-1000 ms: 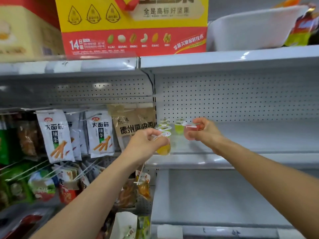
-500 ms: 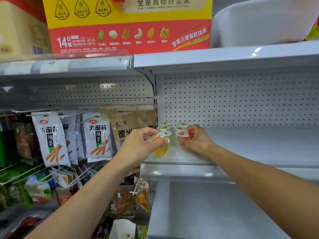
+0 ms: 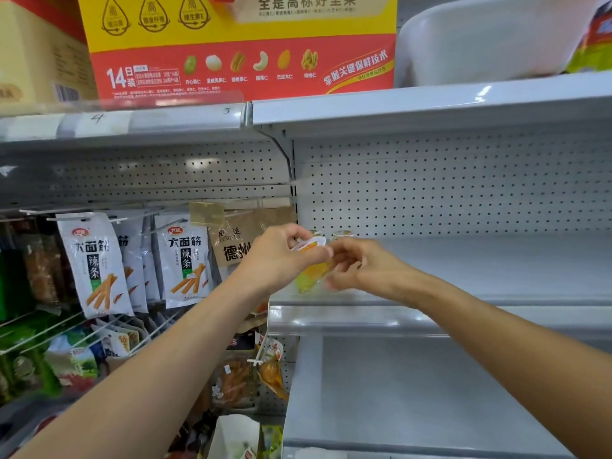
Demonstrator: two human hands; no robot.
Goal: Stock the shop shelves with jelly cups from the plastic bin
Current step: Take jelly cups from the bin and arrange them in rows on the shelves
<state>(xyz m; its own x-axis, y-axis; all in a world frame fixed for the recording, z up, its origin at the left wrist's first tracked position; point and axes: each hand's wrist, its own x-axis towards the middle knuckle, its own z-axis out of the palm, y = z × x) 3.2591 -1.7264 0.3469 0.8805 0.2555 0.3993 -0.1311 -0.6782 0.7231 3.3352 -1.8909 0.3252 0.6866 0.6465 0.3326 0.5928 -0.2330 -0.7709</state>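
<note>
My left hand (image 3: 278, 260) pinches an orange jelly cup (image 3: 313, 271) by its lid, just above the left end of the grey middle shelf (image 3: 480, 270). My right hand (image 3: 361, 265) is right beside the cup on its right. Its fingers are spread and blurred, with the tips at the cup's side. Behind both hands, the lids of other jelly cups (image 3: 342, 232) show at the back of the shelf. A white plastic bin (image 3: 480, 38) stands on the top shelf at the right.
Snack bags (image 3: 96, 263) hang on pegs left of the shelf bay. A red and yellow nut box (image 3: 238, 44) sits on the top shelf. A perforated back panel (image 3: 447, 183) closes the bay. A lower grey shelf (image 3: 430, 392) lies below.
My right hand has let go of the red cup at the back of the shelf and come left to the orange cup. My left hand has moved the orange cup slightly right.
</note>
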